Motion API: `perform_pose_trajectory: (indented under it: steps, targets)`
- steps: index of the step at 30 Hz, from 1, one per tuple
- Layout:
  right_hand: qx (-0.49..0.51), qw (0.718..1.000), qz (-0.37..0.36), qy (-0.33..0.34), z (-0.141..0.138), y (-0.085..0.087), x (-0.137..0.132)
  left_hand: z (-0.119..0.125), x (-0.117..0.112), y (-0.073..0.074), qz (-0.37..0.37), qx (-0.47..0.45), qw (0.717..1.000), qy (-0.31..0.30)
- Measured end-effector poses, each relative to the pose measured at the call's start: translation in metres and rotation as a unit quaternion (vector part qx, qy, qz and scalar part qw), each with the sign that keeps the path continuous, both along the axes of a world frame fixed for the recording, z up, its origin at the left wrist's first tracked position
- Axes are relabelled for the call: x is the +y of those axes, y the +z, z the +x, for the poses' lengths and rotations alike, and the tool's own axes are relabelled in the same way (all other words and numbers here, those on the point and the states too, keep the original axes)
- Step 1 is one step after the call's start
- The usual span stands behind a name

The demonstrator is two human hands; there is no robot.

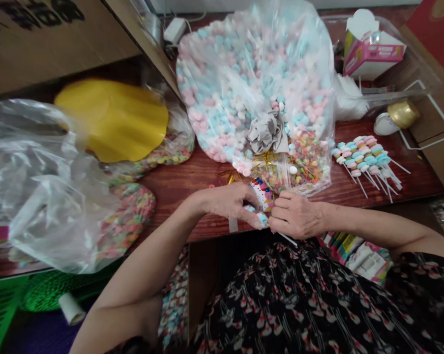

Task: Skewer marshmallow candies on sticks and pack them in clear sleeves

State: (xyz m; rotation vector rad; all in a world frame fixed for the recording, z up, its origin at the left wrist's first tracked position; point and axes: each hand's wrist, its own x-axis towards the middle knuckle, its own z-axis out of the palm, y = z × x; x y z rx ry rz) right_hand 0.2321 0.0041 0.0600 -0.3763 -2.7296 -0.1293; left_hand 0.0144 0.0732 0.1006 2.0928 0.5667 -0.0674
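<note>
**While the left hand (225, 204) and right hand (295, 215) meet on one white stick (288, 239), the grip is narrow**

Left fingertips (256, 223) pinch a pale blue candy (262, 220) at the stick's upper end, though fingers hide the exact hold; right fingers wrap just beside it. The stick slants, its free end pointing down and right, past the front edge of the wooden table (177, 199). A close pinch like this steadies it. Off to the right lie candy-threaded sticks (369, 164).
</note>
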Motion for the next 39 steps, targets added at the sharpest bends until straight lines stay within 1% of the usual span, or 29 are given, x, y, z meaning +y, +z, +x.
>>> perform_pose_trajectory:
  steps: [1,2,3,4,5,6,7,8,9,10,11,12,13,14,15,16,18,19,21,23,26,29,32,33,34,35,36,37,39]
  targets:
    - [-0.016,1.000,0.010,-0.024,0.001,0.002,0.006,-0.001,-0.005,0.013,0.101,0.023,0.995,0.014]
    - [-0.025,0.998,0.018,-0.051,0.002,0.002,0.014,0.000,-0.015,0.024,0.212,0.036,0.976,0.044]
    - [-0.024,0.996,0.024,-0.078,0.003,0.003,0.022,0.004,-0.027,0.031,0.325,0.034,0.941,0.090]
    - [-0.011,0.994,0.026,-0.107,0.004,0.004,0.030,0.009,-0.041,0.034,0.407,0.030,0.906,0.115]
    - [0.013,0.991,0.019,-0.135,0.005,0.005,0.038,0.015,-0.054,0.031,0.452,0.011,0.886,0.099]
    - [0.047,0.986,0.001,-0.160,0.006,0.007,0.044,0.021,-0.064,0.023,0.458,-0.025,0.887,0.057]
    - [0.090,0.979,-0.031,-0.178,0.005,0.009,0.047,0.025,-0.069,0.011,0.431,-0.047,0.900,0.029]
    - [0.138,0.969,-0.080,-0.187,0.003,0.012,0.048,0.029,-0.068,-0.003,0.400,-0.072,0.913,0.043]
    - [0.189,0.952,-0.147,-0.189,0.000,0.013,0.046,0.030,-0.063,-0.016,0.363,-0.104,0.922,0.088]
    - [0.237,0.927,-0.226,-0.183,-0.004,0.013,0.041,0.030,-0.053,-0.027,0.314,-0.150,0.926,0.144]
    - [0.278,0.893,-0.311,-0.169,-0.009,0.013,0.036,0.028,-0.042,-0.036,0.257,-0.193,0.921,0.221]
    - [0.307,0.854,-0.392,-0.153,-0.014,0.010,0.030,0.025,-0.032,-0.041,0.197,-0.231,0.913,0.271]
    - [0.322,0.818,-0.457,-0.137,-0.018,0.007,0.025,0.022,-0.023,-0.042,0.158,-0.267,0.900,0.307]
    - [0.326,0.793,-0.499,-0.124,-0.022,0.003,0.021,0.020,-0.017,-0.042,0.134,-0.293,0.890,0.323]
    - [0.328,0.781,-0.518,-0.119,-0.024,0.000,0.019,0.019,-0.015,-0.040,0.130,-0.311,0.884,0.324]
    - [0.330,0.780,-0.518,-0.123,-0.026,-0.003,0.019,0.019,-0.016,-0.039,0.141,-0.323,0.878,0.325]
    - [0.344,0.792,-0.482,-0.147,-0.025,-0.005,0.024,0.022,-0.024,-0.040,0.159,-0.338,0.864,0.338]
    - [0.355,0.797,-0.462,-0.158,-0.024,-0.004,0.026,0.023,-0.029,-0.042,0.153,-0.345,0.858,0.349]
    - [0.381,0.795,-0.445,-0.159,-0.022,0.002,0.030,0.024,-0.038,-0.049,0.114,-0.348,0.863,0.348]
    - [0.403,0.776,-0.467,-0.136,-0.023,0.007,0.031,0.020,-0.044,-0.054,0.100,-0.333,0.879,0.325]
    - [0.423,0.720,-0.541,-0.101,-0.030,0.007,0.026,0.005,-0.047,-0.051,0.163,-0.300,0.887,0.312]
    - [0.438,0.645,-0.622,-0.076,-0.042,-0.002,0.017,-0.008,-0.056,-0.043,0.243,-0.252,0.895,0.276]
    - [0.441,0.565,-0.695,-0.050,-0.057,-0.013,0.003,-0.017,-0.078,-0.037,0.313,-0.196,0.888,0.273]
    - [0.426,0.547,-0.719,-0.045,-0.062,-0.017,-0.003,-0.022,-0.088,-0.035,0.329,-0.174,0.884,0.284]
    - [0.402,0.540,-0.738,-0.043,-0.066,-0.020,-0.008,-0.030,-0.099,-0.033,0.338,-0.148,0.881,0.296]
    - [0.371,0.550,-0.747,-0.042,-0.069,-0.024,-0.013,-0.041,-0.111,-0.032,0.329,-0.112,0.887,0.304]
    - [0.333,0.581,-0.741,-0.044,-0.069,-0.027,-0.018,-0.055,-0.124,-0.032,0.303,-0.069,0.899,0.309]
    - [0.296,0.628,-0.719,-0.047,-0.068,-0.029,-0.021,-0.072,-0.136,-0.032,0.260,-0.013,0.915,0.308]
    - [0.236,0.723,-0.647,-0.056,-0.060,-0.034,-0.025,-0.110,-0.159,-0.037,0.183,0.113,0.927,0.308]
